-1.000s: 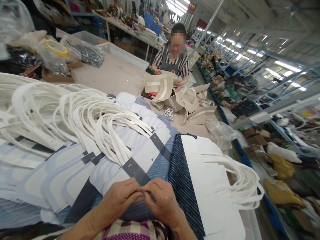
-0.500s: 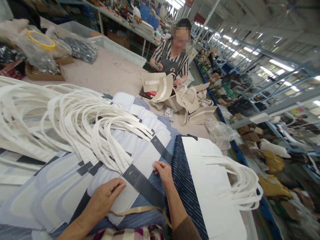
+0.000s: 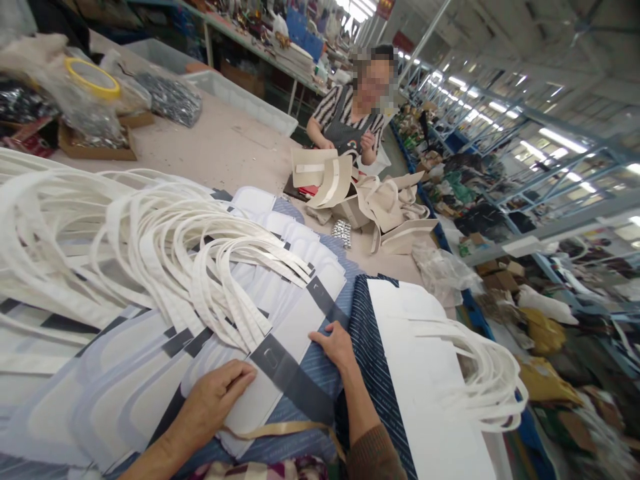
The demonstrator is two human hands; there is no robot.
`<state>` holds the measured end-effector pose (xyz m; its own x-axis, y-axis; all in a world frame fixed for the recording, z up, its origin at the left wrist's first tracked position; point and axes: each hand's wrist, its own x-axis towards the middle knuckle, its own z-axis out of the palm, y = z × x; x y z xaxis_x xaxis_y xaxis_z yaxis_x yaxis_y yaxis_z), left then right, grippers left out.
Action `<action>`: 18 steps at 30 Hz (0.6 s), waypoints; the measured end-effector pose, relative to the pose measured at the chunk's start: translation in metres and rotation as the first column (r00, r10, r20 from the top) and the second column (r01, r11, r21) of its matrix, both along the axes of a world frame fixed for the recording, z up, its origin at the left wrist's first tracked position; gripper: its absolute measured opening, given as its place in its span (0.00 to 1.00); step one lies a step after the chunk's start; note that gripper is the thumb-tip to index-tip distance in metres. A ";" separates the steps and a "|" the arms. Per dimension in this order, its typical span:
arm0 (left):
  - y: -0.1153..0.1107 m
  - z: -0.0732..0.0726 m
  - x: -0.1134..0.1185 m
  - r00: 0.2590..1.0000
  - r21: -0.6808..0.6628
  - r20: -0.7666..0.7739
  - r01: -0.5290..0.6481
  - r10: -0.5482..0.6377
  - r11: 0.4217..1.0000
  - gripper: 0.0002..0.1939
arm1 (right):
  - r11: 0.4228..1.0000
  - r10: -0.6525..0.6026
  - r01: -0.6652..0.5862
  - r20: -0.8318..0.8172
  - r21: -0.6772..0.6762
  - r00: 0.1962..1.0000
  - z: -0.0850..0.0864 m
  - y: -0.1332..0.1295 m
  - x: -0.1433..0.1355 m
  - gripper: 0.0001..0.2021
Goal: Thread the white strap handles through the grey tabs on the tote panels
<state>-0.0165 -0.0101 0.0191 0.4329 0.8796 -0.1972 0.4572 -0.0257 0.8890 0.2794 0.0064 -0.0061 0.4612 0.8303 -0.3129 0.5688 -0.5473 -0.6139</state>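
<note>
White panels with looped white straps are spread in an overlapping stack at the left and middle. Dark grey strips cross the nearest panels, one with a small rectangular outline. My left hand rests at the nearest panel beside that strip, its fingers pressed together; what they hold, if anything, is hidden. My right hand is at the panel's right edge, thumb and forefinger apart, with nothing seen between them. Blue patterned fabric lies beneath.
Another white panel with straps lies on dark striped fabric at the right. Across the table, a person handles beige pieces. Yellow tape, plastic bags and a cardboard box are at the back left.
My right hand's thumb and forefinger have parted from their pinch. The person opposite has lowered one hand and raised the other. The view has shifted slightly.
</note>
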 end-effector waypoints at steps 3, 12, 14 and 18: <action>0.000 0.005 -0.003 0.999 -0.065 0.054 0.002 0.002 0.998 0.16 | 0.992 0.049 -0.063 0.126 0.113 0.991 0.012 -0.002 -0.012 0.14; -0.015 0.026 -0.007 0.998 -0.071 0.051 -0.042 0.045 0.997 0.20 | 0.806 0.448 -0.511 0.256 0.299 0.856 0.042 0.014 -0.142 0.11; -0.022 0.028 -0.009 0.996 -0.044 0.053 -0.076 0.079 0.996 0.23 | 0.795 0.459 -0.536 0.295 0.283 0.838 0.043 0.016 -0.146 0.08; -0.039 0.028 -0.009 0.986 0.043 0.086 -0.147 0.143 0.988 0.27 | 0.718 0.435 -0.594 0.433 0.363 0.790 0.065 0.009 -0.128 0.03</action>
<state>-0.0252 -0.0488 0.0473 0.3135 0.9418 -0.1216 0.3843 -0.0088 0.9232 0.1511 0.0159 0.0591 -0.0816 0.9668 0.2423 0.8681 0.1883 -0.4592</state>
